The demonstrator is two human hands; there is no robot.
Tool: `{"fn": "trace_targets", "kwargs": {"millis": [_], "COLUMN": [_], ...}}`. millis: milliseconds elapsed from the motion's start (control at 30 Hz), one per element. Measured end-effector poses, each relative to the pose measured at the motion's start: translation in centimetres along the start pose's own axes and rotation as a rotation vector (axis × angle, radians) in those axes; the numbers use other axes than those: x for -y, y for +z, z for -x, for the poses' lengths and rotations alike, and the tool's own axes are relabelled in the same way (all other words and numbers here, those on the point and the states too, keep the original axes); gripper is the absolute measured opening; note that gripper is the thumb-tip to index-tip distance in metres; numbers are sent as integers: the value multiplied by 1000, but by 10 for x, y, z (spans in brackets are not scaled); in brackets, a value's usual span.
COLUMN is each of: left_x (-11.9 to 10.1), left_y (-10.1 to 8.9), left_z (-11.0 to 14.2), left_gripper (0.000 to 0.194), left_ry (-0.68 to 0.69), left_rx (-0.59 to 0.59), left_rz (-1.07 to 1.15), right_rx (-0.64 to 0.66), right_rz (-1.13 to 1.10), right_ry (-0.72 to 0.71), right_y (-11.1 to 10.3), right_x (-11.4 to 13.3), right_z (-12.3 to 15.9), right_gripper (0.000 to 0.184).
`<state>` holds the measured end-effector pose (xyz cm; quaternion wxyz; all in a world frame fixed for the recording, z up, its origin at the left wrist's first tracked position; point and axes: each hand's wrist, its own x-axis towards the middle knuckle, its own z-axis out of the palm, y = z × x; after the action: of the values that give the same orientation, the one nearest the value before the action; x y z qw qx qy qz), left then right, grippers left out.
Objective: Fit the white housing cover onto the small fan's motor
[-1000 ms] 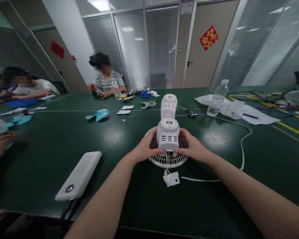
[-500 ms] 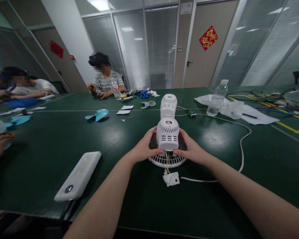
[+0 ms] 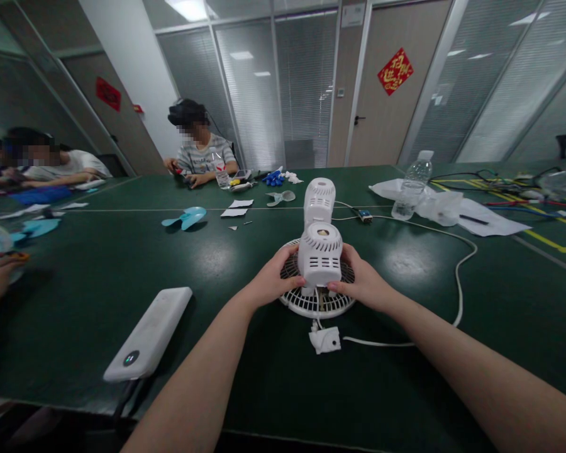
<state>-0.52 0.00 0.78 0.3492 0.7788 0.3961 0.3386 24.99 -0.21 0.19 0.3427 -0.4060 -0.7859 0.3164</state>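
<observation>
On green table [image 3: 245,371], white vented housing [image 3: 321,258] sits over round grille [image 3: 317,309], second housing [image 3: 319,195] just beyond, white cable [image 3: 461,283] curving behind right forearm; left hand [image 3: 274,277] and right hand [image 3: 362,280] clasp nearer housing between them, thumbs at lower front; far fingertips hidden, grille partly covered

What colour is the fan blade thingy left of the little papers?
The fan blade is light blue, clearest in the head view.

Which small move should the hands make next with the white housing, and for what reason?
Probably steady the housing with the left hand and ease the cord aside with the right hand: it comes out under the near edge, between the thumbs, and might get pinched against the grille.
</observation>
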Motion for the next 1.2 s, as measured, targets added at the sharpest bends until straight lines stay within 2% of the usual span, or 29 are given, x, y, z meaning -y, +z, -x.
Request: {"fn": "trace_targets", "kwargs": {"millis": [233, 400, 533, 700, 933, 1200], "left_x": [-4, -4, -8, -11, -5, -10], "left_y": [1, 3, 4, 2, 3, 2], "left_z": [-1, -1, 1, 3, 2, 2], "left_gripper": [71, 75, 78, 79, 80, 76], "left_ry": [-33, -53, -68, -71, -43, -89], "left_rx": [-37, -47, -43, -32, -27, -26], "left_rz": [-111, -200, -213, -226, -203, -199], "right_rx": [48, 85, 109, -20, -81, -86], "right_rz": [6, 1, -40, -71, -5, -15], "right_ry": [82, 61, -29, -82, -96, -75], "right_y": [-7, -10, -8, -2, -1, 0], "right_x": [6, 10, 12, 13, 16, 20], "right_z": [0, 0, 1, 1, 1, 0], "right_gripper": [83, 84, 97, 117, 99, 93]}}
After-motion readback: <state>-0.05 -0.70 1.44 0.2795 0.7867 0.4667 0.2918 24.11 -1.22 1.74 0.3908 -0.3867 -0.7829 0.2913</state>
